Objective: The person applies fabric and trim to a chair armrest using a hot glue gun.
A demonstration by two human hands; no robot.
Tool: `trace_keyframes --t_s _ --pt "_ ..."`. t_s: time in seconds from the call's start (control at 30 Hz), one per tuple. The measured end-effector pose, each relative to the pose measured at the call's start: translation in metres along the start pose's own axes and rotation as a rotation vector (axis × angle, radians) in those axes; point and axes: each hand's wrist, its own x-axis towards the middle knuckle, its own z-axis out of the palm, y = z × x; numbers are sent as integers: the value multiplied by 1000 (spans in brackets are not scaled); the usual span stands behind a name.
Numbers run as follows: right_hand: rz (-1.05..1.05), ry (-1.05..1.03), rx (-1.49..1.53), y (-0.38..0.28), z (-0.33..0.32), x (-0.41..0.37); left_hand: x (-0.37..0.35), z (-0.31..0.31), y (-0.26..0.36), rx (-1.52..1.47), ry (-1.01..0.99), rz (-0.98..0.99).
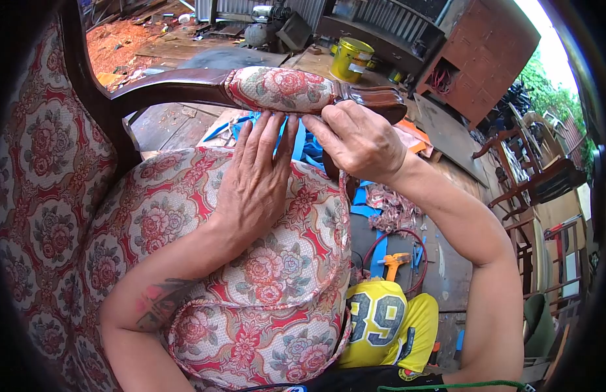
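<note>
While the left hand (254, 170) sets straight, slightly parted fingertips to its near edge, a red-and-cream floral fabric armrest pad (280, 86) sits on a dark, glossy wooden chair arm (166, 88)

The right hand (365, 140) curls its fingers together at the pad's right end; whether they clamp cloth cannot be told. The pad should be soft and yielding, the wood stiff and rather slippery, the chair heavy; the bare arm left of the pad seems the surest hold. Nearer lies the matching floral seat (264, 268) with a loose twisted cord (241, 305); to the right, an orange-yellow handheld tool (396, 261) rests on the grey floor (448, 286), and far off stand a round yellow bucket (350, 60) and a rust-red cabinet (482, 62)
</note>
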Motion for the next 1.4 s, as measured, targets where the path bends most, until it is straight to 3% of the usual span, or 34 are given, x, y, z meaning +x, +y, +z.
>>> trace_keyframes --t_s 0.67,0.87,1.0,1.1,1.13,1.2,1.33,1.4 --pt "70 -25 84 -4 -1 -7 1 1 -1 0 -17 -1" --pt "144 148 49 -6 -32 -54 5 -6 3 12 -72 -2" --pt "388 -22 -20 1 -76 -126 4 -10 1 38 -133 0" --pt "707 -175 -28 -1 -90 -200 5 -14 3 76 -179 -14" --pt "711 -172 -17 -4 -93 -218 6 -13 4 66 -182 -26" --pt "1013 -242 67 -14 -98 -244 6 -14 7 77 -210 -30" --pt "1134 -263 164 -21 -91 -260 7 -15 13 85 -223 -81" --pt "1167 -129 296 -19 -81 -247 7 -15 14 71 -233 -110"
